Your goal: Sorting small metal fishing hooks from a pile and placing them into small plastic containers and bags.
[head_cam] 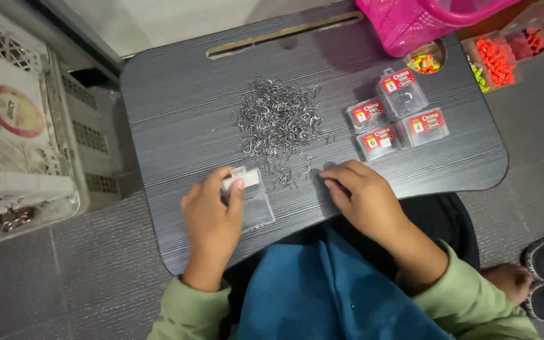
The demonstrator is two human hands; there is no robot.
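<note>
Surface: a dark grey wood-grain lap table (177,94) over grey floor tiles, with a white plastic crate (20,126) off to the left.
Hooks: a loose pile of small metal fish hooks (278,119) mid-table.
Left hand: the left hand (212,217) grips a small clear plastic box (250,198), thumb on its white label end, near the table's front edge.
Right hand: the right hand (360,192) lies fingers-down at the pile's near fringe; cannot tell whether it pinches a hook.
Back right: four red-labelled hook boxes (395,113), a pink basket (423,22), and a tray of orange beads (495,60).

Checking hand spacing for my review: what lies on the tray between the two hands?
In the head view, stray metal hooks from the pile's lower edge lie between the left hand and the right hand.
</note>
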